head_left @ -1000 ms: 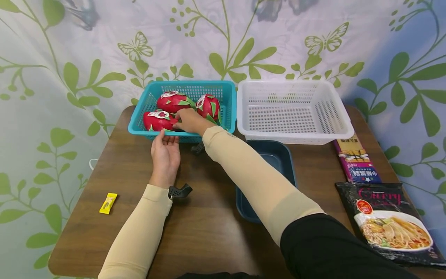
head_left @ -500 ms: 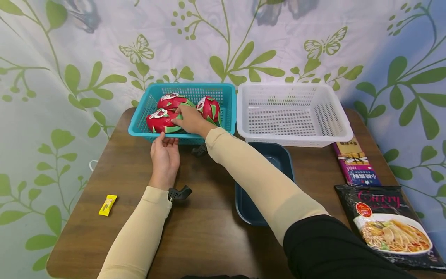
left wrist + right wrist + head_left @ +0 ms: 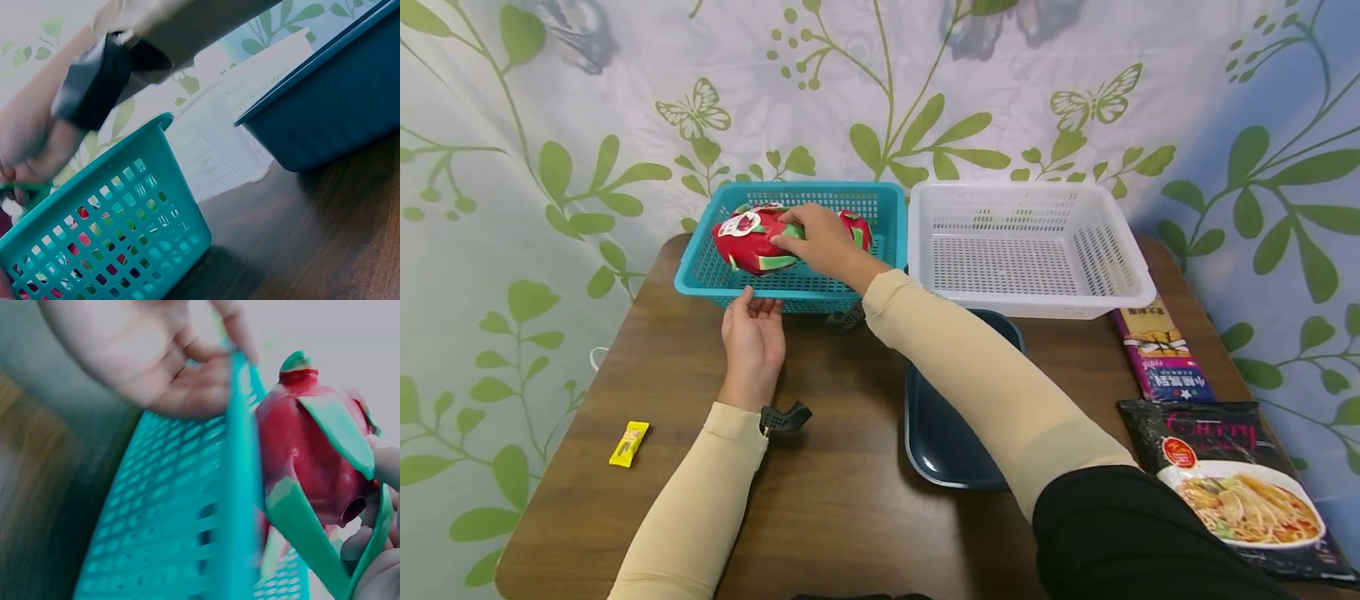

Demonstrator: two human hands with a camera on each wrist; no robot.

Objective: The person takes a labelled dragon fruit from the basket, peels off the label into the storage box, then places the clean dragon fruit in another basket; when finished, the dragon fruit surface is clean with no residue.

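My right hand (image 3: 829,242) grips a red dragon fruit (image 3: 747,242) with green scales and a white label, holding it over the turquoise basket (image 3: 805,295). In the right wrist view its fingers curl at the lower end of the dragon fruit (image 3: 312,450), beside a green leaf. Two other dragon fruits stay in the basket: one (image 3: 862,227) partly behind my right hand, another mostly hidden behind the held one. My left hand (image 3: 752,346), palm up, pinches the basket's front rim, thumb at the top edge and fingers against the outer wall.
A white basket (image 3: 1030,300) stands right of the turquoise one. Under my right forearm sits a dark blue tray (image 3: 917,442). A pasta packet (image 3: 1161,350) and a black curry noodle bag (image 3: 1232,483) lie at the right; a small yellow packet (image 3: 628,443) lies at the left.
The right hand has taken hold of the front-left dragon fruit and raised it, shifting slightly right and covering more of the right-hand fruit. The left hand has stayed at the basket's rim.
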